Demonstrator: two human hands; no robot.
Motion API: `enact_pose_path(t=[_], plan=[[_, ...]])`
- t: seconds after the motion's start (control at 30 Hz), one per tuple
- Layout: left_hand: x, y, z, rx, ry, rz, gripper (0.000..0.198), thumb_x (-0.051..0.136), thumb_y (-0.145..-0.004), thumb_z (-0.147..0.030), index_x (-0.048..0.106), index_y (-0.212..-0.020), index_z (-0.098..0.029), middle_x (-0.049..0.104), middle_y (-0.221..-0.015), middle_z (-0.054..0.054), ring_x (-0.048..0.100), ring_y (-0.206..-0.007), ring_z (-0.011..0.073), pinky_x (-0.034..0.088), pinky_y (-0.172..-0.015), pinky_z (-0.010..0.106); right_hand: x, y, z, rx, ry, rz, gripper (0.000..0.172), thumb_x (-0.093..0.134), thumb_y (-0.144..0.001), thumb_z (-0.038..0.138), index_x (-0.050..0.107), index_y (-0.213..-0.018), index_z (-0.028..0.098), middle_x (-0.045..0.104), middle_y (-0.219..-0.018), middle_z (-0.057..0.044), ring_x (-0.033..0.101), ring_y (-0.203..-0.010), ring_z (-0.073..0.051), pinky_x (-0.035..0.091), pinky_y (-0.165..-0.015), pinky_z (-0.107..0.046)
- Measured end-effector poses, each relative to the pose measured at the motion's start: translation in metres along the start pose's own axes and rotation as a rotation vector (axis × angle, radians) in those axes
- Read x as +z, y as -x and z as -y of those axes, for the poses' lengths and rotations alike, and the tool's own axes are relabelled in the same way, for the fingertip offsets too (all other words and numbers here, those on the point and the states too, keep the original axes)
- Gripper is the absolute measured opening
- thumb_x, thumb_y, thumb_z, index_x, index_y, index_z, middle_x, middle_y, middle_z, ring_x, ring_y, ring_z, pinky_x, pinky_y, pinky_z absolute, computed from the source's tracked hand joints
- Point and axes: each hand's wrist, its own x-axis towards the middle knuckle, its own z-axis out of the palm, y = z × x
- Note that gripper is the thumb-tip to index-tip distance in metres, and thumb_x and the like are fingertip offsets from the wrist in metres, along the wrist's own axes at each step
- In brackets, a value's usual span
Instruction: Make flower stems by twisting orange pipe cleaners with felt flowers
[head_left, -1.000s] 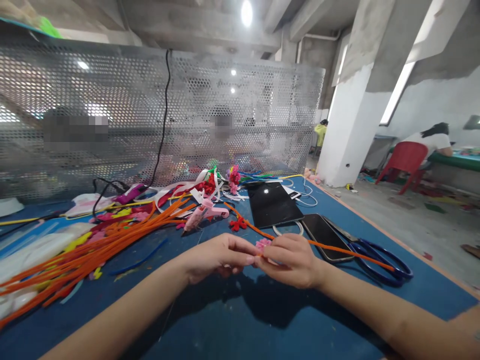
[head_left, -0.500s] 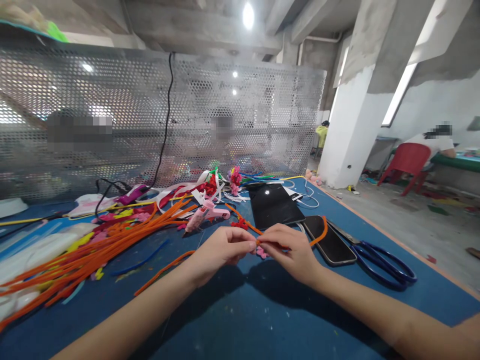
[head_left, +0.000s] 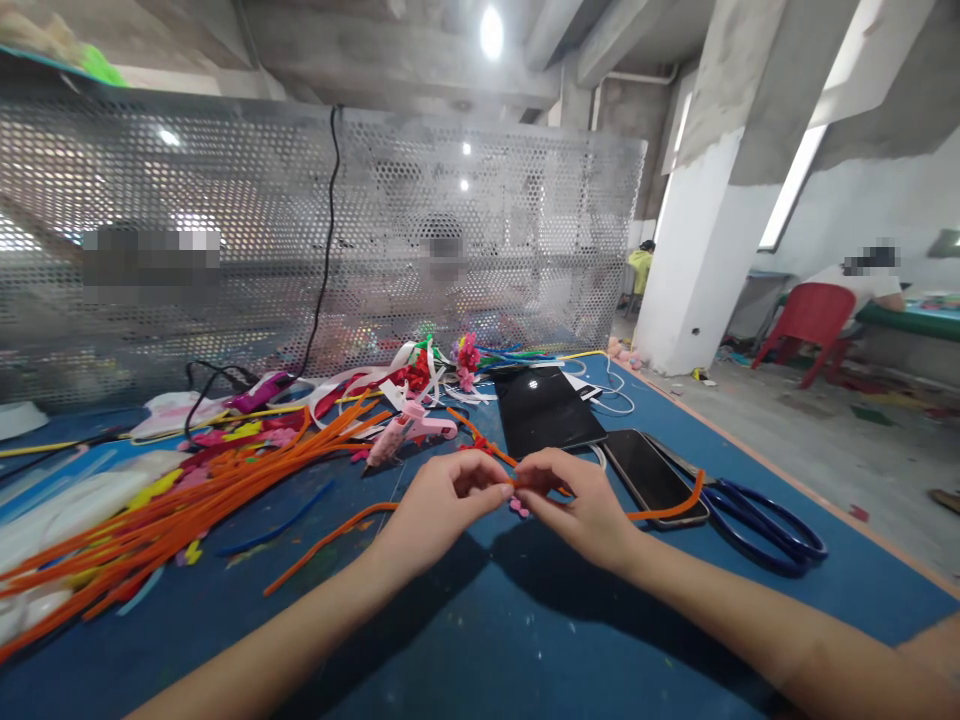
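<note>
The left hand (head_left: 450, 492) and right hand (head_left: 576, 500) nearly meet, fingertips pinching an orange stem (head_left: 660, 515) that sticks out past the right wrist over a phone (head_left: 646, 468). A pink flower (head_left: 518, 508) peeks out just below; scissors (head_left: 776, 528) lie rightward, a pink glue gun (head_left: 394, 437) beyond the left hand.

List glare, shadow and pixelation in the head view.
Head view, glare: white ceiling light, reflection on the black tablet; head view, shadow: patches on the blue table below the left hand and right hand; head view, pixelation: blocks on the perforated metal partition and a seated person.
</note>
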Motion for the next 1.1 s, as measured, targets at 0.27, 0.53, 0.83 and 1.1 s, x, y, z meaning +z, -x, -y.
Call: enact_pose_path(t=[0.27, 0.53, 0.83, 1.1], plan=[[0.004, 0.010, -0.008, 0.214, -0.455, -0.161, 0.010, 0.056, -0.077, -0.021, 0.065, -0.072, -0.018, 0.060, -0.063, -0.002, 0.050, -0.055, 0.0104, 0.036, -0.050, 0.020, 0.004, 0.002, 0.003, 0.118, -0.146, -0.019, 0.022, 0.059, -0.078, 0.023, 0.050, -0.098, 0.022, 0.062, -0.078, 0.000, 0.060, -0.067, -0.012, 0.049, -0.061, -0.024], [0.004, 0.011, 0.002, 0.465, -0.756, -0.223, 0.008, 0.055, -0.079, -0.016, 0.061, -0.082, -0.020, 0.060, -0.070, -0.002, 0.054, -0.060, 0.0103, 0.042, -0.058, 0.020, 0.008, 0.002, 0.011, 0.180, -0.024, -0.031, 0.011, 0.057, -0.079, 0.023, 0.062, -0.088, 0.019, 0.064, -0.073, -0.001, 0.058, -0.063, -0.012, 0.044, -0.058, -0.022], [0.000, 0.017, 0.012, 0.987, -1.348, -0.276, 0.012, 0.043, -0.086, -0.010, 0.054, -0.083, -0.012, 0.061, -0.072, 0.006, 0.059, -0.068, 0.0176, 0.046, -0.059, 0.028, 0.010, 0.000, 0.015, 0.300, -0.164, 0.001, 0.014, 0.058, -0.078, 0.028, 0.063, -0.074, 0.015, 0.055, -0.060, 0.001, 0.047, -0.056, -0.009, 0.035, -0.052, -0.021], [-0.001, 0.018, 0.008, 0.979, -1.274, -0.227, 0.021, 0.037, -0.087, -0.011, 0.057, -0.080, -0.014, 0.062, -0.072, 0.005, 0.058, -0.067, 0.0152, 0.046, -0.060, 0.026, 0.008, -0.004, 0.012, 0.546, -0.535, 0.113, 0.022, 0.066, -0.068, 0.034, 0.057, -0.067, 0.015, 0.050, -0.055, 0.004, 0.038, -0.046, -0.006, 0.028, -0.044, -0.019]])
